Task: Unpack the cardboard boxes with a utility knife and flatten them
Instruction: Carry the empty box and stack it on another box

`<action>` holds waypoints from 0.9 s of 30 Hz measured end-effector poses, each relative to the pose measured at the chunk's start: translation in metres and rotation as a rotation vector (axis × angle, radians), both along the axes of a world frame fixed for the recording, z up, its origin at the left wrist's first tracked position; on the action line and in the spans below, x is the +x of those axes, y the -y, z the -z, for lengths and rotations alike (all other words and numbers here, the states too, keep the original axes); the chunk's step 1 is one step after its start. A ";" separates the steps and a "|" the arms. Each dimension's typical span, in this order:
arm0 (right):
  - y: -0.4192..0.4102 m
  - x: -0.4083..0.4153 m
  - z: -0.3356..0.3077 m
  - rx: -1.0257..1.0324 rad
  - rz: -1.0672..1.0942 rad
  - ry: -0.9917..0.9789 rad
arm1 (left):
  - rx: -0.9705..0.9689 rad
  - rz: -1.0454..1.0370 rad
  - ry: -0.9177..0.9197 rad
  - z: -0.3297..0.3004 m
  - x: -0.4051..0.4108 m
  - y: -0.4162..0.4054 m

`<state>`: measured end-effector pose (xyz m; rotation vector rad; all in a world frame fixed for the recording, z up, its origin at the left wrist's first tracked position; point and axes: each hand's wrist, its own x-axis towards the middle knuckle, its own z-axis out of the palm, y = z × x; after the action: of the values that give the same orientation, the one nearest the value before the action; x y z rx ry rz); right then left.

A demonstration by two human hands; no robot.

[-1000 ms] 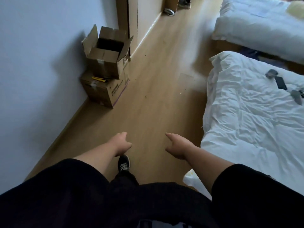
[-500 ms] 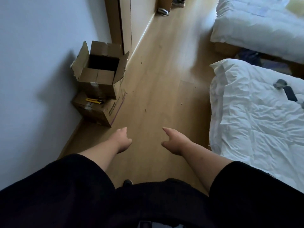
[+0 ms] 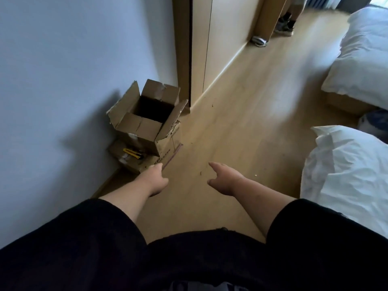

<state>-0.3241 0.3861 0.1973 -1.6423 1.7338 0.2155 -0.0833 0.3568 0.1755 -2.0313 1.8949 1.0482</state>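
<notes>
Head view: at ten o'clock two cardboard boxes sit stacked against the wall, the top one open, a yellow utility knife on the lower. Left hand and right hand reach out, loose and empty. Picking up the knife looks next.

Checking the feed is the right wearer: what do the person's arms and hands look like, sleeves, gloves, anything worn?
Both arms wear loose black sleeves, the left sleeve and the right sleeve, which end above the wrists and leave the forearms bare. The left hand and right hand are bare: no gloves, and no watch, ring or band shows. The sleeves show no markings.
</notes>
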 end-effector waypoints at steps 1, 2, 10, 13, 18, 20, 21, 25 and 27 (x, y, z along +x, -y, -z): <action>0.017 -0.010 -0.007 -0.004 -0.030 -0.007 | -0.008 -0.002 -0.003 -0.004 -0.010 0.011; 0.032 -0.018 -0.014 -0.010 -0.058 -0.013 | -0.016 -0.012 -0.009 -0.008 -0.019 0.021; 0.131 -0.042 -0.026 -0.029 -0.254 -0.058 | -0.046 -0.232 -0.079 -0.009 -0.044 0.071; 0.166 -0.035 -0.017 -0.011 -0.370 -0.099 | -0.021 -0.278 -0.094 0.002 -0.034 0.094; 0.242 -0.009 -0.013 -0.041 -0.427 -0.116 | 0.019 -0.296 -0.111 0.021 -0.015 0.165; 0.274 0.001 -0.011 -0.047 -0.423 -0.128 | 0.027 -0.278 -0.123 0.030 -0.008 0.203; 0.290 0.005 -0.010 -0.044 -0.416 -0.140 | 0.034 -0.265 -0.134 0.033 -0.004 0.223; 0.347 0.025 -0.009 0.003 -0.374 -0.187 | 0.037 -0.200 -0.159 0.034 0.015 0.292; 0.371 0.036 -0.009 0.016 -0.362 -0.207 | 0.046 -0.174 -0.169 0.033 0.025 0.320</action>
<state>-0.2878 0.0148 0.2066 -1.9716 1.5611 0.5861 -0.0580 0.0370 0.1421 -2.1756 1.7743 1.3320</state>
